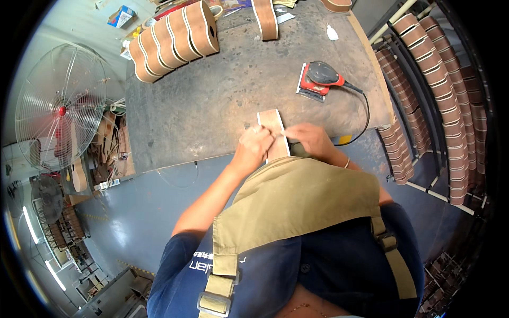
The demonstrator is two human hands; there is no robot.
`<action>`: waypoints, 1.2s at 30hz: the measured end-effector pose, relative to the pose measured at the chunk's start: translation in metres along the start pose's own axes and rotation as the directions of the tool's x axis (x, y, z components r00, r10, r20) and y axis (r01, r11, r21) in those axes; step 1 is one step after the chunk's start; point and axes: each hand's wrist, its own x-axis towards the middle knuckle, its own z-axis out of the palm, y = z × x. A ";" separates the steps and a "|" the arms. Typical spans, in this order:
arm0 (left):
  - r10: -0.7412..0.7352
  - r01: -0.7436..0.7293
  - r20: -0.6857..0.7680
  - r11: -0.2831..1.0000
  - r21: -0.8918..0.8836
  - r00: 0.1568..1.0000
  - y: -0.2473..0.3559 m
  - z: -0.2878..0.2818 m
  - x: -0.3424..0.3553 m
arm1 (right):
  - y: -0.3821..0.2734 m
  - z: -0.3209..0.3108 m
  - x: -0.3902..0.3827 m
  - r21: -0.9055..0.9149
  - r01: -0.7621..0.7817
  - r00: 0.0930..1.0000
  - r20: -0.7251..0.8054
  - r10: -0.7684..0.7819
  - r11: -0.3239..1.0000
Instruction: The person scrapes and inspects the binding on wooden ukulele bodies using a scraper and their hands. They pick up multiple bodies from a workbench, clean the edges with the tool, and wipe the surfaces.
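Observation:
A light-brown wooden piece [274, 118] with white edging lies at the table's front edge, its near end hidden by my khaki apron. My left hand [254, 146] is curled closed on its left part; what is inside those fingers is hidden. My right hand [307, 138] is at its right edge, index finger reaching to the white edging and other fingers curled; I cannot make out what they hold. A red-and-black sander [322, 79] with a cord rests to the upper right of the piece.
The grey worktable [191, 111] bears stacked curved wooden pieces [175, 40], another strip [265, 18] and a white bottle [332, 33]. A large fan [62, 95] stands left. Racks of banded wooden pieces [424, 58] stand right. Blue floor [127, 217] shows below.

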 end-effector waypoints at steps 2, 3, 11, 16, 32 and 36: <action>-0.014 0.015 0.012 0.999 -0.042 1.000 0.010 0.004 -0.011 | -0.003 -0.002 -0.011 0.017 -0.062 0.997 0.051 0.062 0.998; -0.050 0.057 0.070 0.992 -0.108 0.996 0.012 -0.003 -0.005 | -0.002 -0.003 -0.012 0.025 -0.092 0.993 0.074 0.090 0.995; -0.216 0.217 -0.052 0.976 0.008 0.975 -0.029 -0.003 0.048 | 0.022 -0.009 0.056 0.027 -0.145 0.989 0.022 0.144 0.989; -0.061 0.060 -0.025 0.996 -0.067 0.998 0.003 -0.005 0.014 | 0.003 -0.003 0.007 0.031 -0.132 0.991 -0.010 0.132 0.991; -0.749 0.837 0.459 0.547 0.023 0.478 0.083 -0.021 -0.002 | 0.001 -0.015 -0.070 0.754 -0.565 0.530 0.021 0.848 0.334; -0.776 0.810 0.243 0.526 -0.260 0.582 0.076 -0.011 -0.033 | 0.025 0.011 -0.085 0.807 -0.549 0.441 0.056 0.896 0.220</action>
